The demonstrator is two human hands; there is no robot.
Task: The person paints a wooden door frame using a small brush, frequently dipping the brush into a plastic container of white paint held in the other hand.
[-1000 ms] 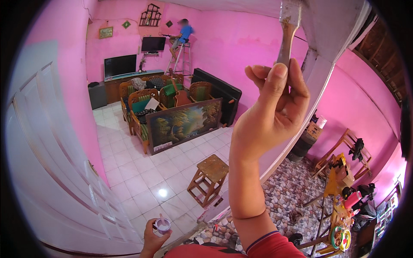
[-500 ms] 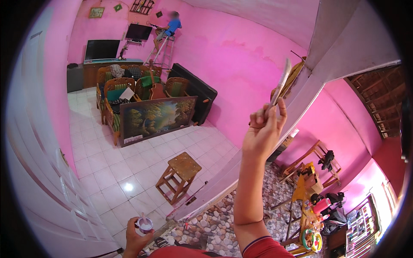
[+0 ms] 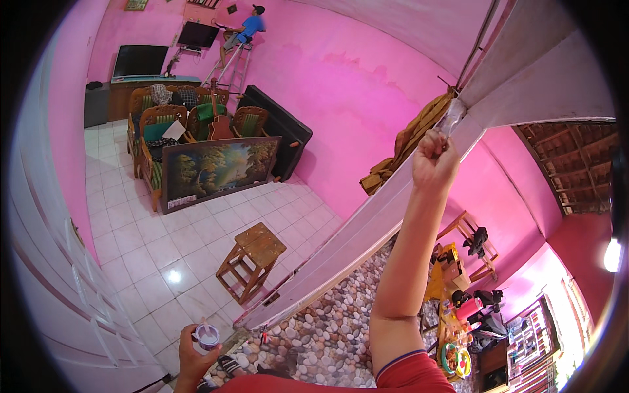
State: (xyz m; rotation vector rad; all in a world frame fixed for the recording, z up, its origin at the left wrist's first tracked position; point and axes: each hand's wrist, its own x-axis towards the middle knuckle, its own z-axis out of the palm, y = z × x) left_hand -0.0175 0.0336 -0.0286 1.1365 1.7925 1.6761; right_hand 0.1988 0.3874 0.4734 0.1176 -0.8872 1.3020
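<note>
Low at the left, my left hand (image 3: 194,357) is wrapped round a small purple-and-white cup (image 3: 208,335). Pale stuff lies inside the cup, and a small stick-like piece stands in it. My right arm is raised high, and the right hand (image 3: 435,156) is closed round a thin, flat, pale tool (image 3: 451,116). The tool's upper part is at the pale door frame (image 3: 481,108), near its upper corner. It is smeared by motion, so I cannot tell its exact kind or whether it touches the wood.
A wooden stool (image 3: 261,245) stands on white tiles beyond the frame. Behind it are a landscape painting (image 3: 219,171), carved chairs and a guitar (image 3: 221,128). Another person (image 3: 249,27) sits on a stepladder by the far wall. A brown curtain (image 3: 409,141) hangs beside the frame; a cluttered table (image 3: 445,321) stands right.
My right hand has moved right and up, bringing the pale tool to the door frame. The left hand still holds the cup, slightly further left. The whole view has shifted a little.
</note>
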